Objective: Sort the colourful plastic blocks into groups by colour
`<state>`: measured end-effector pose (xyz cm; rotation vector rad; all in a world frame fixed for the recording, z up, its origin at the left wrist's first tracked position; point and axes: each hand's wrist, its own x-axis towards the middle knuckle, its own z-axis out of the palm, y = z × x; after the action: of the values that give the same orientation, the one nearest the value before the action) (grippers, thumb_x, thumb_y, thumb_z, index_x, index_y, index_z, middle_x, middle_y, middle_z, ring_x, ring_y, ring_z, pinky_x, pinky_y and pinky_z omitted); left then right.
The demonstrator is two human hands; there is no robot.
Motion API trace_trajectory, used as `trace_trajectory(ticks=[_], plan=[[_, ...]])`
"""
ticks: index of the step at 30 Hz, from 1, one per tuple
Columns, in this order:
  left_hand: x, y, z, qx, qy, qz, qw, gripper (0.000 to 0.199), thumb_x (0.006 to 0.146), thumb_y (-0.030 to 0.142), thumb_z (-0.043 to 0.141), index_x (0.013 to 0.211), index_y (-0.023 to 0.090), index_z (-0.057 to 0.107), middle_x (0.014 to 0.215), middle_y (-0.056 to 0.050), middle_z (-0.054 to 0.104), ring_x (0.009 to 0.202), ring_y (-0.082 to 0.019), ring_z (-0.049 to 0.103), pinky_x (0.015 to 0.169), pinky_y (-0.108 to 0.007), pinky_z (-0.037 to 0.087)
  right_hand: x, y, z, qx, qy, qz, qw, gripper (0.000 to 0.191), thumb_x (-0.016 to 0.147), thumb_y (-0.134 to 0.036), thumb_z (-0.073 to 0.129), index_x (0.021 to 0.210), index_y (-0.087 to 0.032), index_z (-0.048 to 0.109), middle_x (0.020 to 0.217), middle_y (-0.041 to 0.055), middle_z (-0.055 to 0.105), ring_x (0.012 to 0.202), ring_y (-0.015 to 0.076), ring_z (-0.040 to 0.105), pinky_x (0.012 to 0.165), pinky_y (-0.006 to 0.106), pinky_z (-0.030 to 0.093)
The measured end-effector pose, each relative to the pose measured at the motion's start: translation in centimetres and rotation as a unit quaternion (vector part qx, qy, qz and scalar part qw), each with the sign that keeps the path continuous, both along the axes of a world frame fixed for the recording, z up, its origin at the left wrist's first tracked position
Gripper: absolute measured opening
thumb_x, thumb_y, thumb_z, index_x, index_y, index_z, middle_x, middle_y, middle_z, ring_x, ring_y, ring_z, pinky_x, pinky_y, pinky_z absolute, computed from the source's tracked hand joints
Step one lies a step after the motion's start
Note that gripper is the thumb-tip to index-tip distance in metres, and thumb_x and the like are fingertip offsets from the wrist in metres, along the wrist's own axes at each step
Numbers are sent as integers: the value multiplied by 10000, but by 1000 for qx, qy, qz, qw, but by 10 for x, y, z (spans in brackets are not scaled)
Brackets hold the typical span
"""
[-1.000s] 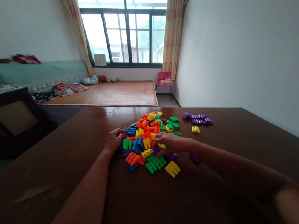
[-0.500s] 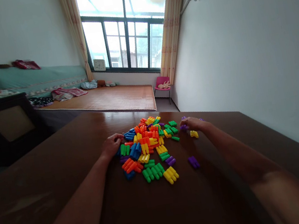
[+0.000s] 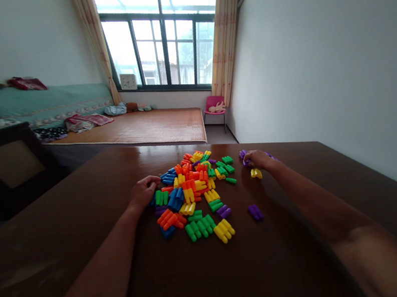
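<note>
A heap of plastic building blocks (image 3: 192, 180) in orange, yellow, green, blue and purple lies on the brown table (image 3: 212, 278). My left hand (image 3: 144, 192) rests loosely curled at the heap's left edge, its fingertips beside some blue blocks (image 3: 169, 177). I see nothing held in it. On the right, my right hand (image 3: 259, 158) has its fingers closed on a purple block (image 3: 247, 161), which they partly cover. More purple blocks (image 3: 270, 155) show behind this hand. A yellow block (image 3: 256, 173) lies just below it, and another purple block (image 3: 255, 212) lies nearer to me.
Green blocks (image 3: 225, 168) lie between the heap and my right hand. Beyond the table stand a low bed (image 3: 149, 126) with a mat, a pink chair (image 3: 214, 102) and a dark cabinet (image 3: 6, 160). A white wall (image 3: 326, 46) rises on the right.
My right hand has shifted slightly right among the purple blocks, and the yellow block below it has turned a little. My left hand stays beside the heap. The view has tilted slightly.
</note>
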<state>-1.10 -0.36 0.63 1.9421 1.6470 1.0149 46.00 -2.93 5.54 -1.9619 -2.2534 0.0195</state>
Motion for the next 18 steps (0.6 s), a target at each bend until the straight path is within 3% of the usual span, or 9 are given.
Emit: trace_trajectory(ticks=[2, 4, 8, 11, 14, 18], plan=[[1, 0, 0, -1, -5, 0, 1000, 285, 711, 272, 532, 909, 235, 733, 862, -9, 752, 809, -191, 679, 729, -257, 523, -7, -13, 9, 17, 19, 1, 1000, 164, 724, -174, 646, 862, -201, 730, 876, 58, 696, 791, 174, 619, 750, 258, 461], [2, -1, 0, -2, -8, -2, 1000, 286, 705, 275, 531, 901, 230, 735, 852, -14, 753, 804, -194, 678, 722, -261, 525, -21, -33, 19, -13, 69, 44, 997, 168, 750, -225, 646, 897, -211, 726, 903, 47, 700, 800, 171, 627, 743, 262, 468], [3, -2, 0, 1, -14, 1, 1000, 293, 705, 274, 523, 903, 218, 733, 851, -20, 752, 800, -194, 678, 713, -260, 524, -52, -84, 31, -221, 159, 176, 946, 348, 709, -406, 722, 998, -213, 704, 825, 9, 702, 725, 158, 639, 642, 240, 471], [3, -4, 2, 0, -16, -1, 1000, 285, 707, 271, 525, 897, 223, 731, 853, -16, 751, 798, -189, 677, 715, -256, 521, -66, -113, 27, -301, 124, 194, 925, 592, 526, -434, 845, 1048, -212, 674, 871, 6, 695, 682, 143, 627, 594, 222, 454], [3, -5, 5, -4, -17, -7, 1000, 274, 706, 263, 530, 889, 228, 731, 853, -11, 750, 802, -188, 677, 721, -256, 519, -71, -119, 17, -265, 93, 207, 937, 559, 538, -412, 846, 1026, -206, 666, 977, 26, 672, 732, 141, 618, 618, 223, 456], [4, -6, 6, -2, -20, -10, 1000, 275, 708, 256, 530, 892, 218, 731, 866, -16, 751, 821, -189, 676, 726, -259, 519, -88, -93, 7, -145, 128, 185, 963, 408, 700, -433, 743, 1020, -190, 673, 963, 44, 669, 734, 145, 607, 661, 256, 476]])
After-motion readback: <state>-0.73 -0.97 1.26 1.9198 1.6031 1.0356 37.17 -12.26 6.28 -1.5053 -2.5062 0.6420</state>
